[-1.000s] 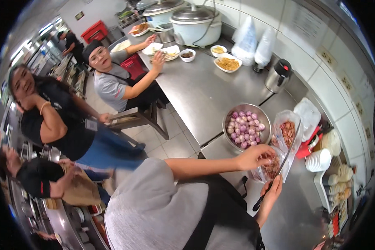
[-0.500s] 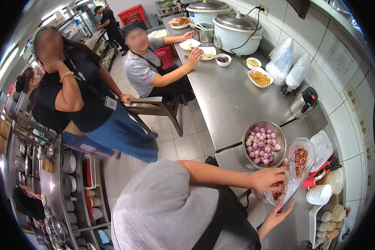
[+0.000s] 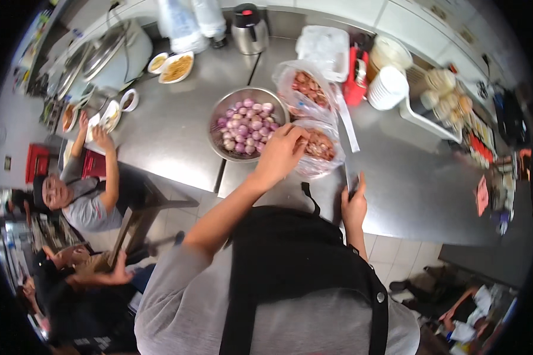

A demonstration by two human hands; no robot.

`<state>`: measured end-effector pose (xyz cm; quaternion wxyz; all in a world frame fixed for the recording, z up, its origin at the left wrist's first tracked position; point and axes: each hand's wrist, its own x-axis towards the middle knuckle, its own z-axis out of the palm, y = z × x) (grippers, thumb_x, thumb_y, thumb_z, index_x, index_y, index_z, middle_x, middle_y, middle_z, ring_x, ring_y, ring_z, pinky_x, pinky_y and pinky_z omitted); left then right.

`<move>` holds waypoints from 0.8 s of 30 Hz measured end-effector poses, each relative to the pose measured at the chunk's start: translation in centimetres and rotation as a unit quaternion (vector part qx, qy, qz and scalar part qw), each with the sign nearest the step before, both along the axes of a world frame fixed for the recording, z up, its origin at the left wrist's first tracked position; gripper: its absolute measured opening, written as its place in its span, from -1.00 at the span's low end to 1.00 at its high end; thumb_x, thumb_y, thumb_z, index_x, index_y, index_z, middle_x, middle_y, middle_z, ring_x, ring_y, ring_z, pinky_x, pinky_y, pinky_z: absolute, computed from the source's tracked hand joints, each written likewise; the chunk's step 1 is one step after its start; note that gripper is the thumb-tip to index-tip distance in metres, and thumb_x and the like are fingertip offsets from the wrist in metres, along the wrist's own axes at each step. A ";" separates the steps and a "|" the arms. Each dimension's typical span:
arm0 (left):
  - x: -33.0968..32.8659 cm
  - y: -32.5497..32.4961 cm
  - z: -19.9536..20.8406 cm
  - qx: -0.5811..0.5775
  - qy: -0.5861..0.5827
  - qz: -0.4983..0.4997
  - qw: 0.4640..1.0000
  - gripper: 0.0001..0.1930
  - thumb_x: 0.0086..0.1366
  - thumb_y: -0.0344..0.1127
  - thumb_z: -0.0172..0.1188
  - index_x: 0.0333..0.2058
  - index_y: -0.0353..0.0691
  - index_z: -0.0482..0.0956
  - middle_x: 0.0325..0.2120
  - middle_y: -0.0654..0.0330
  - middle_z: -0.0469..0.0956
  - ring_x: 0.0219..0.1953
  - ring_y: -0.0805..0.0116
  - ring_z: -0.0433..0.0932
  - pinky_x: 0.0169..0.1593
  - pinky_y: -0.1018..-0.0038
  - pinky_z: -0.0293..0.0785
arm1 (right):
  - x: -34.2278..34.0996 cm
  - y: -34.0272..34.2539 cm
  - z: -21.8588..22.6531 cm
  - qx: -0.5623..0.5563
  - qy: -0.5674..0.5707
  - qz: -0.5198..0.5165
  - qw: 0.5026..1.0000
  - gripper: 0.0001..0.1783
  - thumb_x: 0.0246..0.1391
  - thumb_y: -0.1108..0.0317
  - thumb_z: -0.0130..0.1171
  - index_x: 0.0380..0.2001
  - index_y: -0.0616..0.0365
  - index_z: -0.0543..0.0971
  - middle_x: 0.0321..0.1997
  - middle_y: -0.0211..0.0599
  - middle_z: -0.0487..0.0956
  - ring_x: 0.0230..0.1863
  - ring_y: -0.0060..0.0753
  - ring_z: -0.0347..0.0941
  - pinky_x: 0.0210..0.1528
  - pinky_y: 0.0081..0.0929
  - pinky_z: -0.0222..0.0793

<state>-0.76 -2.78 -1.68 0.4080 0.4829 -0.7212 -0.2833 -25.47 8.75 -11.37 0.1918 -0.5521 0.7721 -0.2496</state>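
Left hand (image 3: 283,151) over bag (image 3: 320,168), right hand (image 3: 354,207) holding knife (image 3: 348,177), blurred lettering (image 3: 93,341)

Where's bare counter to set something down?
Widest: the counter right of the knife, in front of the cups and rack. Another patch: left of the onion bowl, in front of the oval dish. Crowded: around the bags, left hand at one, white box behind.

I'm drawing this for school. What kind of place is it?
Probably a restaurant kitchen. There's a long steel counter, a metal bowl full of what look like purple onions, and big white cookers with lids.
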 end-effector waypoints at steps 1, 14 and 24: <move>-0.2 0.0 -0.2 -0.032 -0.106 -0.021 0.994 -0.85 0.24 -0.43 0.26 -0.21 -0.23 0.58 -0.28 0.15 0.57 -0.26 0.32 0.61 -0.21 0.42 0.56 | -0.1 0.0 0.4 0.018 -0.007 -0.016 1.000 -0.16 0.13 0.29 0.18 0.41 0.11 0.03 -0.35 0.23 0.61 -0.35 0.26 0.58 -0.29 -0.03 0.47; 3.9 -0.8 10.1 -0.178 -0.024 0.093 0.979 -0.77 0.21 -0.47 0.27 -0.14 -0.23 0.66 -0.04 0.08 0.59 -0.09 0.33 0.57 -0.11 0.46 0.50 | -3.4 -1.4 0.8 0.128 0.118 -0.056 0.983 -0.04 0.08 0.23 0.17 0.44 0.16 -0.07 -0.18 0.32 0.53 -0.18 0.24 0.54 -0.15 -0.03 0.50; 2.3 0.2 2.8 0.029 -0.135 -0.033 0.990 -0.81 0.21 -0.48 0.21 -0.19 -0.27 0.65 -0.21 0.04 0.64 -0.18 0.20 0.63 -0.13 0.37 0.53 | 7.0 -7.4 11.5 -0.225 -0.022 0.292 0.929 -0.63 0.05 0.38 0.25 -0.05 0.20 0.57 -0.06 -0.13 0.56 0.02 0.03 0.45 0.07 -0.14 0.39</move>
